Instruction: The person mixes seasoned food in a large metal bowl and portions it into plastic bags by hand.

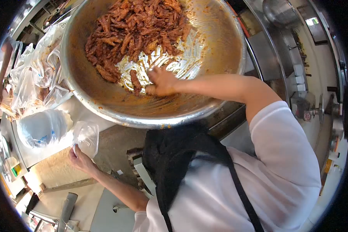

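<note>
A wide metal bowl [158, 123] holds a heap of sauce-coated, reddish-brown chicken feet [131, 31], piled toward its far side. My right hand [163, 81] is down inside the bowl, slightly blurred, with its fingers apart over the oily bottom. Just left of those fingers lies a single loose chicken foot [135, 81]. Outside the bowl, at the lower left, my left hand [81, 159] pinches the edge of a clear plastic bag [86, 137]. The bag hangs loose above the fingers, and nothing shows inside it.
Filled clear plastic bags [36, 77] crowd the counter left of the bowl, with a bluish-white plastic bundle [42, 127] in front of them. Another person's arm [2, 73] is at the far left edge. Metal kitchen equipment [266, 50] stands on the right.
</note>
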A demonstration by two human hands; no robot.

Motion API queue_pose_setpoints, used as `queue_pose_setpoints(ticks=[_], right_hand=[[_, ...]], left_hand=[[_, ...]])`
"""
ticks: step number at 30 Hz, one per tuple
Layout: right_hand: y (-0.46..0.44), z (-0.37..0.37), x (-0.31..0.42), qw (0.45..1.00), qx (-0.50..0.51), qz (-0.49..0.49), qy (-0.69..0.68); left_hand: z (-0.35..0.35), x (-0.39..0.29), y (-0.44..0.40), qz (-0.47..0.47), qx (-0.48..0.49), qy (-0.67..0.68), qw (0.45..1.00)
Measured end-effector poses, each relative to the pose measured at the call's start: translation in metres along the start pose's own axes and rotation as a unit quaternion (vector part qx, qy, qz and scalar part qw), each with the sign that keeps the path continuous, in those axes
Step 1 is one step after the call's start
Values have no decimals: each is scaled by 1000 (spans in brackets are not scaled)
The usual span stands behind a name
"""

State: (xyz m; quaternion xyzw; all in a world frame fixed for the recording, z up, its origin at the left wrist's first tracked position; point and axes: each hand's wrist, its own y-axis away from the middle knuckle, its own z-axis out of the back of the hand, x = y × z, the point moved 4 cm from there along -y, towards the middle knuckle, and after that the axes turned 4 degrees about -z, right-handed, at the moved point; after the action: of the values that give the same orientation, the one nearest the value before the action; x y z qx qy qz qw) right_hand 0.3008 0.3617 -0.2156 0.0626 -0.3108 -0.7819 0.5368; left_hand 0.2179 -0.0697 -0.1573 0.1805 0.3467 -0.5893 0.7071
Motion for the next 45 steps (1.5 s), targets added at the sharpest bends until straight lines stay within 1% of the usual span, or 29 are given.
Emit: queue_pose_setpoints(ticks=[1,2,5,6,9,10,11,13,15,16,17,18,21,24,27,28,31,33,34,35,36,39,40,41,42,43,44,45], right_hand=[[16,-7,23,994,17,65,86],[8,-34,27,995,47,89,-24],[13,-25,29,984,142,68,-78],[14,-25,30,987,115,48,-102],[1,-23,50,980,111,65,-151],[2,-11,56,970,52,155,-180],[2,-6,48,959,99,145,-222],[26,46,38,925,194,121,-303],[-13,48,-13,912,182,35,-366],[-28,67,-38,956,15,13,-292],[-39,86,-62,967,-145,-40,-204],[-66,90,-96,958,-189,-101,-190],[-69,104,-96,934,-337,-97,-62],[-84,77,-90,969,-237,3,63],[-64,65,-94,987,-158,-27,-8],[-57,55,-89,986,-165,-35,-13],[-31,28,-47,993,-111,13,34],[6,4,-12,996,5,92,7],[17,-10,-8,996,36,86,-4],[24,-20,-9,994,68,80,-15],[25,-10,-12,985,118,125,-28],[28,-8,-13,985,174,3,15],[28,-11,-2,992,126,11,15],[28,-7,15,992,104,56,-55],[29,4,35,983,84,100,-128],[30,17,56,968,65,138,-200],[33,30,77,934,139,137,-300],[37,51,98,887,212,128,-390]], left_hand=[[0,-7,1,3,-3,7,1000],[2,-15,0,5,-6,14,1000],[10,-30,1,10,2,3,1000],[11,-33,-1,10,7,-4,1000],[1,-34,-1,-18,-34,50,998],[-2,-33,-3,-21,-27,56,998],[-3,-29,-4,-23,-19,61,998],[-2,-27,-3,-20,-5,62,998],[2,-27,0,-12,6,54,998],[2,-25,2,-2,7,69,998],[3,-22,4,9,6,82,997],[4,-19,6,20,7,94,995],[-1,-27,6,44,49,55,996],[-6,-37,6,11,54,101,993],[0,-28,3,33,20,121,992],[1,-26,3,35,17,115,993],[-3,-34,6,42,-15,143,989],[-3,-47,5,1,-10,77,997],[-3,-53,3,-20,-8,45,999],[-3,-53,0,-18,-2,35,999],[-3,-53,-1,-13,3,25,1000],[1,-65,4,7,5,-44,999],[-7,-40,1,-74,-3,-13,997],[-13,-17,-6,-57,6,-18,998],[-11,-32,-3,-54,7,18,998],[-12,-37,-3,-19,-7,-37,999],[-8,-44,-4,13,13,22,1000],[-1,-58,-3,18,11,16,1000]])
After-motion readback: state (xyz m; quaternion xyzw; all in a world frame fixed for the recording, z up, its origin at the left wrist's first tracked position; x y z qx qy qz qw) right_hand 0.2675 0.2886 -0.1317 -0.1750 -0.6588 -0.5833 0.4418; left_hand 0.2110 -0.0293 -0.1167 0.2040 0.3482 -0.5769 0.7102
